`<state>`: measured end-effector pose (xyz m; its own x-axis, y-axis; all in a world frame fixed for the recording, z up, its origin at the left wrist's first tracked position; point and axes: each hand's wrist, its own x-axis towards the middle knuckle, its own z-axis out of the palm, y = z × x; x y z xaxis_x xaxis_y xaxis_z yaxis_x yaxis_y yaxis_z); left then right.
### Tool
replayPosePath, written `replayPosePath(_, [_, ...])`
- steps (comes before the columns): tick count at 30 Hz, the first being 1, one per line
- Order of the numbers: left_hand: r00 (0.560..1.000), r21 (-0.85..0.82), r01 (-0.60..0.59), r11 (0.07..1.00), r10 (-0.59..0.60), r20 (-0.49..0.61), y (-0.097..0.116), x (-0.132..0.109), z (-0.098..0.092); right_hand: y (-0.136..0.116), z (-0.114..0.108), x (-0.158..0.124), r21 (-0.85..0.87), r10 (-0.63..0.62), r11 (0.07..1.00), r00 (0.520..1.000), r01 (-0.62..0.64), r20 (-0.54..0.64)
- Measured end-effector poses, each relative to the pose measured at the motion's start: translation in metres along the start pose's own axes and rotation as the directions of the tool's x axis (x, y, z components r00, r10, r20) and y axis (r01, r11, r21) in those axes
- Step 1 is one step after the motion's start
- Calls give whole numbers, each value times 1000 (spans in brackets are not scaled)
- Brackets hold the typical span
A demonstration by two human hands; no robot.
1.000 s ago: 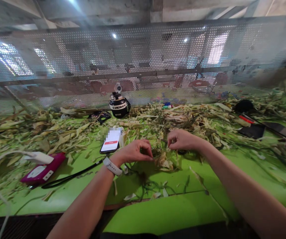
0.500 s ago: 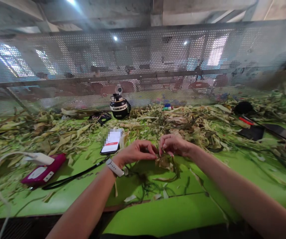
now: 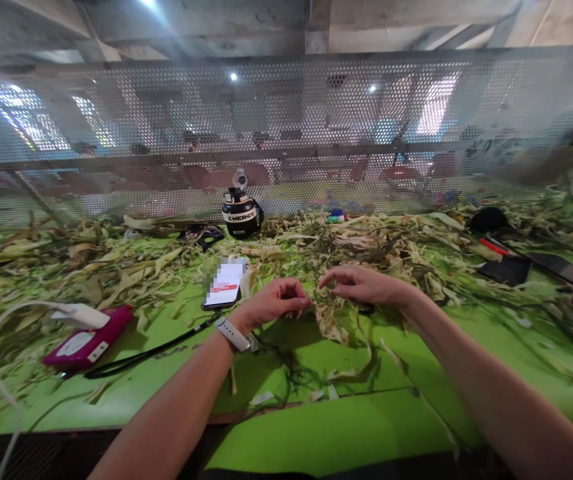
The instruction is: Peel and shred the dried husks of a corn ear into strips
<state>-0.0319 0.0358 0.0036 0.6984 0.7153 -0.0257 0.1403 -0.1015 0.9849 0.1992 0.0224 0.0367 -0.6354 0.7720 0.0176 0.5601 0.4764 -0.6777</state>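
Note:
My left hand (image 3: 277,303), with a white watch (image 3: 234,335) on its wrist, is closed in a pinch. Its fingertips meet the upper edge of a crinkled, pale dried husk piece (image 3: 332,325) that hangs just over the green tabletop. My right hand (image 3: 361,285) hovers to the right, above the husk, its fingers bent and apart with nothing visible in them. A curled thin strip (image 3: 364,357) trails beside the husk piece. Behind both hands lies a heap of dried husk strips (image 3: 361,240).
A phone (image 3: 224,283) with a black strap lies left of my hands. Farther left sits a magenta power bank (image 3: 89,340) with a white cable. A black bottle (image 3: 241,213) stands near the perforated metal screen (image 3: 286,120). Husk scraps litter the green table (image 3: 316,430).
My right hand has moved up and away from the husk, its fingers loosening. The husk piece shows more fully below the fingers. My left hand stays nearly in place.

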Motion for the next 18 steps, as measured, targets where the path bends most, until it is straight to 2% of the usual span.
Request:
replayPosePath(4, [1000,-6,-3,1000,3,-30,0,1,1,-3,0,0,-105,77,991,997,-77,-11])
replayPosePath(9, [999,-32,-2,999,1,-32,-1,1,3,-1,6,1,-376,3,926,999,-19,-41])
replayPosePath(11, [999,-18,1,1000,-2,-32,-2,2,1,0,6,1,-428,-2,904,998,-27,-66])
replayPosePath(14, [1000,9,11,1000,-11,-26,-3,1,-1,2,1,-2,-342,-26,940,993,-15,-116])
replayPosePath(16, [1000,18,15,1000,-14,-20,-2,1,0,4,-2,-2,-193,-33,981,989,5,-144])
replayPosePath(18, [1000,28,16,999,-16,-5,0,0,0,6,-3,0,16,11,1000,986,-8,-168])
